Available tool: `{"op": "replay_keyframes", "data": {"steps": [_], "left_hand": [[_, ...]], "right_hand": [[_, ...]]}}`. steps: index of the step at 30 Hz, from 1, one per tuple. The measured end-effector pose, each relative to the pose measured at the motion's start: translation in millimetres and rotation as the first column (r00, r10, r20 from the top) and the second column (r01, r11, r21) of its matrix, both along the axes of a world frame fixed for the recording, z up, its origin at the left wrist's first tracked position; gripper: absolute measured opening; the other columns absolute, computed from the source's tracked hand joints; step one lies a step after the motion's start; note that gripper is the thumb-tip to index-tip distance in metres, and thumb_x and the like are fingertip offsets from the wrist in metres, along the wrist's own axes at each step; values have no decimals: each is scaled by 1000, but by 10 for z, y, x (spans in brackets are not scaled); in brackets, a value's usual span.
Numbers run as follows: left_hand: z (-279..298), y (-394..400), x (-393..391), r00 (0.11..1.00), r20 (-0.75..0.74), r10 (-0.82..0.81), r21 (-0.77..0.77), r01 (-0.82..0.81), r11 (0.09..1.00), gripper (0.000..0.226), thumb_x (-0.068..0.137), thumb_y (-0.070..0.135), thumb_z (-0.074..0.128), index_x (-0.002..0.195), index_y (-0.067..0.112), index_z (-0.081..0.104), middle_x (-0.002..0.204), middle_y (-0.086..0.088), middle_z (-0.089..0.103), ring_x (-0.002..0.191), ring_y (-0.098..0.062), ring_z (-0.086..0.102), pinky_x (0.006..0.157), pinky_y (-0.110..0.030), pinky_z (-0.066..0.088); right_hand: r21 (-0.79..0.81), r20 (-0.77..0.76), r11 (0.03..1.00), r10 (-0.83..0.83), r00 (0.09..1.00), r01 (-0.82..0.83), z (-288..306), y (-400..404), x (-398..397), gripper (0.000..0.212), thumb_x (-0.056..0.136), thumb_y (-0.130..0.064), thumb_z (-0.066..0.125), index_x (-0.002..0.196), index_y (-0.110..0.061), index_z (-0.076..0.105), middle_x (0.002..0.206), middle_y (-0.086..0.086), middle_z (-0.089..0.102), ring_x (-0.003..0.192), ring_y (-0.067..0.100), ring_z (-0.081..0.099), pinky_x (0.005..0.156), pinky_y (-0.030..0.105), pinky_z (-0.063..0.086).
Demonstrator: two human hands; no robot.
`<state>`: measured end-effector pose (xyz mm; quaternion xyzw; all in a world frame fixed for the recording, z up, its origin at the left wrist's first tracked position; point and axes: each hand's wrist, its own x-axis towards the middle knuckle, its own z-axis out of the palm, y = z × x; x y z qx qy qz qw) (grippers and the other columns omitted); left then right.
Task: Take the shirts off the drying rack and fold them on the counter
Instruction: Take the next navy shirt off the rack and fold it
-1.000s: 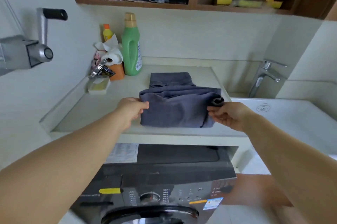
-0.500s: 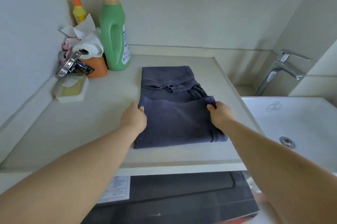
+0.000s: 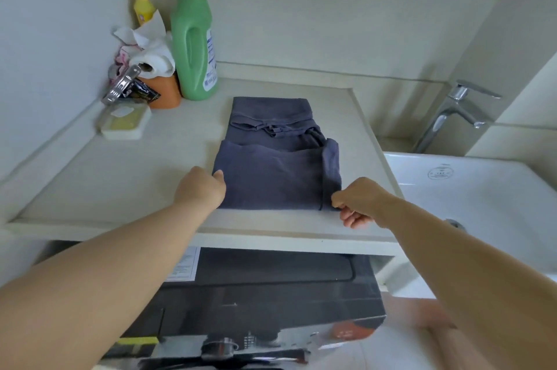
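Observation:
A dark blue-grey shirt [image 3: 277, 170] lies folded on the pale counter [image 3: 120, 185], its near half doubled over the far half. My left hand [image 3: 202, 188] grips the fold's near left edge with curled fingers. My right hand [image 3: 358, 203] pinches the near right corner, close to the counter's front edge. The drying rack is out of view.
At the back left stand a green detergent bottle [image 3: 196, 35], a small yellow bottle [image 3: 144, 7], an orange cup with tissue [image 3: 156, 74] and a soap dish [image 3: 125, 122]. A white sink [image 3: 470, 197] with a chrome tap [image 3: 452, 113] lies right. A black washing machine [image 3: 265, 294] sits below.
The camera tilted down and closer. Both hands carried the shirt's near edge over onto the far half, then slid back along its sides to the near corners.

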<state>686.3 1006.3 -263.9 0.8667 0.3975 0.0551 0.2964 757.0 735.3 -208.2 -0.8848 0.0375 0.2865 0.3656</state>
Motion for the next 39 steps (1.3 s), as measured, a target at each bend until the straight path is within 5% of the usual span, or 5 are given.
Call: {"op": "replay_keyframes", "data": {"steps": [9, 22, 31, 35, 39], "left_hand": [[50, -239, -183, 999, 33, 6, -5, -6, 1000, 34, 100, 26, 40, 120, 0, 48, 119, -20, 56, 106, -40, 54, 79, -35, 40], [151, 193, -149, 999, 26, 19, 37, -20, 999, 34, 98, 13, 43, 126, -6, 46, 129, -26, 50, 119, -42, 47, 98, -39, 38], [191, 5, -140, 992, -99, -77, 43, 82, 996, 41, 100, 28, 40, 125, -3, 52, 127, -23, 55, 115, -40, 51, 92, -37, 41], [154, -28, -194, 996, -36, -84, 84, 87, 993, 37, 102, 25, 36, 123, -2, 50, 126, -24, 54, 115, -41, 50, 92, -38, 40], [110, -43, -235, 994, 5, -106, 159, 104, 982, 34, 103, 28, 31, 121, 4, 48, 120, -19, 56, 110, -40, 51, 88, -39, 40]], "right_hand": [[-247, 375, 969, 125, 919, -31, -123, 188, -190, 21, 79, -15, 62, 69, -12, 44, 64, 3, 52, 53, 18, 49, 45, 22, 35], [-459, 459, 879, 111, 882, 128, 241, -588, 142, 17, 85, -16, 58, 81, 1, 59, 79, 12, 61, 76, 30, 59, 67, 29, 46], [31, -21, 998, -45, 999, 46, -80, 92, -19, 21, 95, -28, 54, 92, -7, 54, 66, 10, 51, 55, 19, 48, 53, 25, 44], [-28, 380, 996, -70, 922, 87, -168, 234, -22, 32, 101, -31, 35, 112, -8, 54, 92, 13, 55, 85, 28, 56, 82, 41, 52], [94, 548, 990, -137, 825, 101, -57, 170, 15, 44, 101, -46, 30, 102, -10, 55, 86, 9, 58, 77, 26, 58, 63, 33, 48]]}}
